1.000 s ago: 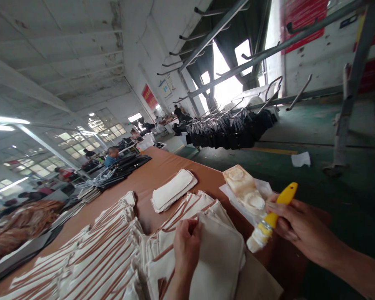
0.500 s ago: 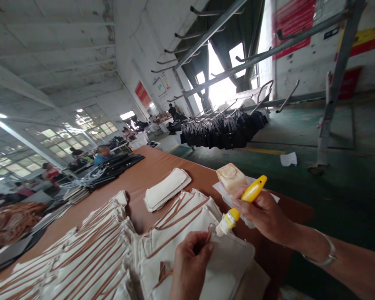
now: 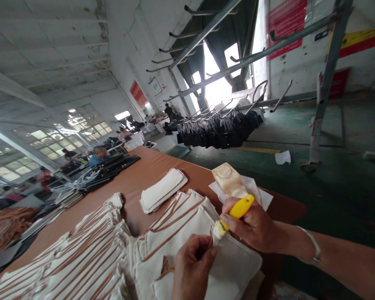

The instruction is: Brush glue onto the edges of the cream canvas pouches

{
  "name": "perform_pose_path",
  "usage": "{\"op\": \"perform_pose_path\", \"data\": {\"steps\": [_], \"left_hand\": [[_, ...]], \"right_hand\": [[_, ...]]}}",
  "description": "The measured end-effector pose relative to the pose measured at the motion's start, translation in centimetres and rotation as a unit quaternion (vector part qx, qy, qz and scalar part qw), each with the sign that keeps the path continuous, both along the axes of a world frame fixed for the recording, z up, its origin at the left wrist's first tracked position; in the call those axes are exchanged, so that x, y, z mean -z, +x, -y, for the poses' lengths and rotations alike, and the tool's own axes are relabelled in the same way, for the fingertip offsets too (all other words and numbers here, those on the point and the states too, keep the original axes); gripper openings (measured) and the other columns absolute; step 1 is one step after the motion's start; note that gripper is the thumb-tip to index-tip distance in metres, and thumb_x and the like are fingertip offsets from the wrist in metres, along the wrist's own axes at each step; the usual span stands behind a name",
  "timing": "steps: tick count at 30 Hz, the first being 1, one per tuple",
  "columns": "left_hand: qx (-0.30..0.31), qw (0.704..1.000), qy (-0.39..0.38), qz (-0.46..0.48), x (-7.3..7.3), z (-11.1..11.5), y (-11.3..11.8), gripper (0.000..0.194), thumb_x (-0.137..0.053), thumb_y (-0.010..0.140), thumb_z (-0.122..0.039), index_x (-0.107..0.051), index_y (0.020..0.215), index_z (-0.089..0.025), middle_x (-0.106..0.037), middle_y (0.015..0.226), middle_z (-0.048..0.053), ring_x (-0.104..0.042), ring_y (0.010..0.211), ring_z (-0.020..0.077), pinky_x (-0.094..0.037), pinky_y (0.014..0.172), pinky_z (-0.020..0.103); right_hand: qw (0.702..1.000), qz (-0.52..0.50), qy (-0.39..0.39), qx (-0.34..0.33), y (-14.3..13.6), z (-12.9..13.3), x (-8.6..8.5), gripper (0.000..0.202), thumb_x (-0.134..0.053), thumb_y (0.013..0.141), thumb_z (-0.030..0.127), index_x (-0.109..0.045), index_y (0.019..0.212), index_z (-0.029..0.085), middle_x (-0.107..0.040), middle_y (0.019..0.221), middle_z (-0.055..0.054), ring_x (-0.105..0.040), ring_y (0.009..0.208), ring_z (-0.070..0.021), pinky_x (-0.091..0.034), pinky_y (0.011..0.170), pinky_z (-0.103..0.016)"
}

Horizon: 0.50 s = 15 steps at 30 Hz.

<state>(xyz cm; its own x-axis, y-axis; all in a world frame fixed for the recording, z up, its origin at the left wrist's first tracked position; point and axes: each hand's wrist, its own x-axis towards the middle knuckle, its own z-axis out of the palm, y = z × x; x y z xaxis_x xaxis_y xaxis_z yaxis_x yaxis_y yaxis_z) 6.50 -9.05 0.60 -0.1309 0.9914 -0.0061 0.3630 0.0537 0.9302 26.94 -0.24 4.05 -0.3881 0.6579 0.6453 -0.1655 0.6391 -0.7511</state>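
Observation:
My right hand (image 3: 248, 223) grips a brush (image 3: 242, 206) by its yellow handle. White paste covers the bristles, which meet a narrow brown strap (image 3: 212, 234) at the top edge of a cream bag panel (image 3: 234, 262). The end of that strap is pinched between the thumb and forefinger of my left hand (image 3: 195, 260). Under both hands lies a pile of cream panels with brown straps (image 3: 175, 229). Just beyond my right hand stands a pale, stained glue container (image 3: 228, 177) on white paper (image 3: 265, 199).
More cream panels with brown straps (image 3: 78, 250) fan out on the left of the brown table (image 3: 137, 175). A small stack of cream pieces (image 3: 162, 189) lies behind. Dark pieces hang from a metal rack (image 3: 320, 104) beyond the table. People sit farther back at left.
The brush has moved left and down, bringing its bristles onto the strap end. My left hand keeps its pinch. The whole view has shifted slightly.

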Motion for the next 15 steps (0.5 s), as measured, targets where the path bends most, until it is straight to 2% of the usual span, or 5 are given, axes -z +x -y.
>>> {"op": "perform_pose_path", "data": {"steps": [3, 6, 8, 10, 15], "left_hand": [[0.003, 0.994, 0.069, -0.082, -0.4, 0.7, 0.5, 0.021, -0.069, 0.081, -0.037, -0.068, 0.075, -0.017, -0.056, 0.073, 0.0, -0.052, 0.064, 0.0114, -0.041, 0.059, 0.02], [0.03, 0.965, 0.177, -0.192, -0.6, 1.6, 1.0, 0.008, -0.063, 0.086, -0.025, -0.067, 0.081, -0.019, -0.059, 0.078, 0.002, -0.057, 0.071, 0.0132, -0.045, 0.065, 0.022], [0.06, 0.934, 0.244, -0.252, -0.5, 2.1, 1.2, 0.005, -0.062, 0.086, -0.016, -0.064, 0.085, -0.02, -0.06, 0.08, 0.002, -0.058, 0.075, 0.0138, -0.046, 0.068, 0.024], [0.075, 0.909, 0.294, -0.287, -0.1, 2.5, 1.5, 0.011, -0.061, 0.086, -0.01, -0.061, 0.086, -0.021, -0.06, 0.079, 0.001, -0.057, 0.074, 0.0139, -0.045, 0.068, 0.024], [0.072, 0.876, 0.357, -0.316, 0.6, 3.0, 2.1, 0.013, -0.057, 0.088, -0.008, -0.058, 0.086, -0.021, -0.057, 0.074, 0.001, -0.053, 0.069, 0.0138, -0.041, 0.063, 0.025]], "right_hand": [[0.998, -0.027, -0.008, 0.06, 0.5, -0.4, -0.1, 0.013, -0.052, 0.094, 0.022, -0.057, 0.082, 0.018, -0.053, 0.071, 0.001, -0.05, 0.063, -0.0135, -0.04, 0.061, -0.026], [0.993, -0.053, -0.063, 0.084, 1.7, -1.1, -0.5, 0.016, -0.053, 0.095, 0.025, -0.057, 0.081, 0.018, -0.049, 0.066, 0.003, -0.043, 0.056, -0.0107, -0.036, 0.054, -0.024], [0.99, -0.062, -0.117, 0.054, 2.4, -1.4, -0.6, 0.018, -0.053, 0.096, 0.028, -0.056, 0.081, 0.018, -0.044, 0.061, 0.005, -0.037, 0.051, -0.0093, -0.032, 0.049, -0.023], [0.985, -0.057, -0.16, 0.012, 2.6, -1.5, -0.6, 0.019, -0.054, 0.096, 0.029, -0.055, 0.081, 0.018, -0.04, 0.058, 0.006, -0.033, 0.048, -0.0086, -0.029, 0.046, -0.022], [0.982, -0.008, -0.176, -0.075, 2.2, -0.2, -0.6, 0.019, -0.056, 0.09, 0.025, -0.054, 0.074, 0.016, -0.044, 0.062, 0.004, -0.038, 0.053, -0.0088, -0.031, 0.048, -0.021]]}}
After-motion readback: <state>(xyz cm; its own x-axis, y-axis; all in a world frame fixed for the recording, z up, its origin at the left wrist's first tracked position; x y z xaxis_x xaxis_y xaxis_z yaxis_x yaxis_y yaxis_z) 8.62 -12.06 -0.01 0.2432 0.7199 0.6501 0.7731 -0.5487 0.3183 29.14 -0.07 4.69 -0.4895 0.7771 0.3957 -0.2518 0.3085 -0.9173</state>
